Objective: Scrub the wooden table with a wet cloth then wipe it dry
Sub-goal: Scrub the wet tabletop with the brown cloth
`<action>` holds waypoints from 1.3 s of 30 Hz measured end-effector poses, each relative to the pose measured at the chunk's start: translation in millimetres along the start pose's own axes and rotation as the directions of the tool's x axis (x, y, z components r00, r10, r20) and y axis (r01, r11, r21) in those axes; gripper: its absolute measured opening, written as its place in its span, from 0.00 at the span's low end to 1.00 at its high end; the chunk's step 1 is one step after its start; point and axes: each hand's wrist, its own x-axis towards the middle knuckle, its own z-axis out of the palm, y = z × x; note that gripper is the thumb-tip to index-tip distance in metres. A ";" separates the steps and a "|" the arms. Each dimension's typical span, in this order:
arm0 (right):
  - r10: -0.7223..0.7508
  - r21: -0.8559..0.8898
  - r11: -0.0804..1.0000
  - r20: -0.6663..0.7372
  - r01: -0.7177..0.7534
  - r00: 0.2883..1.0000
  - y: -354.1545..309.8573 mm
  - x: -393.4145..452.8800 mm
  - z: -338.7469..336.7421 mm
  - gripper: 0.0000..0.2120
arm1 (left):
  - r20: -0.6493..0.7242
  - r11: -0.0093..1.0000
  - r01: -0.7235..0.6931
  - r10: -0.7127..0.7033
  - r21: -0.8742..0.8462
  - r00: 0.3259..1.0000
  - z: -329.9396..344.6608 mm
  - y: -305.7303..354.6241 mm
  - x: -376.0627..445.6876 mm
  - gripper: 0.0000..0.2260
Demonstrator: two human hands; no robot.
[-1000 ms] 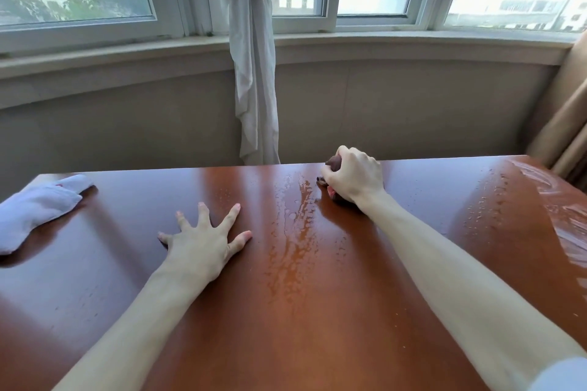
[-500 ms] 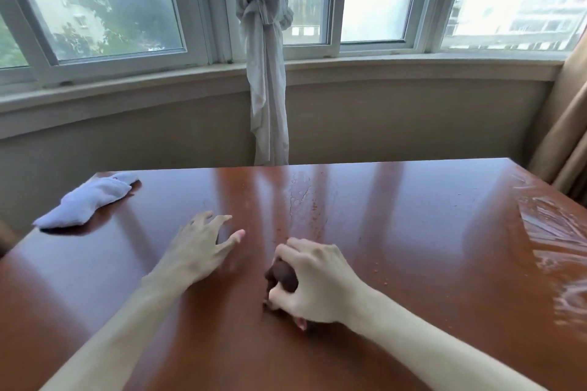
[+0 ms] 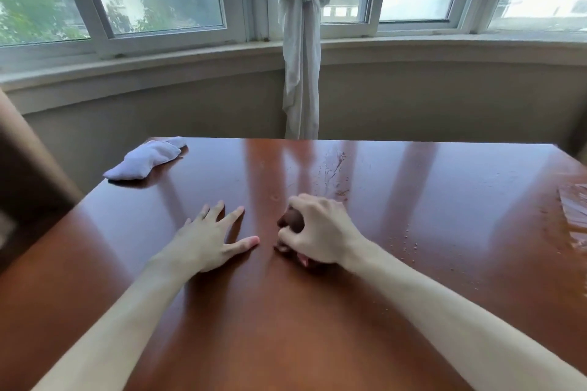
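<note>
The glossy reddish-brown wooden table (image 3: pixel 428 200) fills the lower half of the head view. My right hand (image 3: pixel 320 232) grips a small dark brown wet cloth (image 3: pixel 291 220), bunched up and pressed onto the table's middle; most of the cloth is hidden under my fingers. My left hand (image 3: pixel 212 240) lies flat on the wood just left of it, fingers spread. A pale lavender dry cloth (image 3: pixel 144 159) lies folded at the table's far left corner. Water streaks and droplets (image 3: pixel 333 168) glisten beyond my right hand.
A wet smear (image 3: pixel 575 213) shines at the table's right edge. A knotted white curtain (image 3: pixel 301 57) hangs behind the far edge, under the windows and sill. A dark brown object (image 3: pixel 22 187) stands at the left.
My right hand pulled the wet cloth from the table's far edge back toward me to the middle. My left hand stayed flat beside it. The camera view tilted up and back.
</note>
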 end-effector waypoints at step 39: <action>0.553 -0.124 0.790 -0.277 -0.600 0.785 176.5 -171.1 -112.2 0.13 | -0.031 0.825 -0.564 0.563 -0.026 0.826 8.9 291.1 36.3 0.38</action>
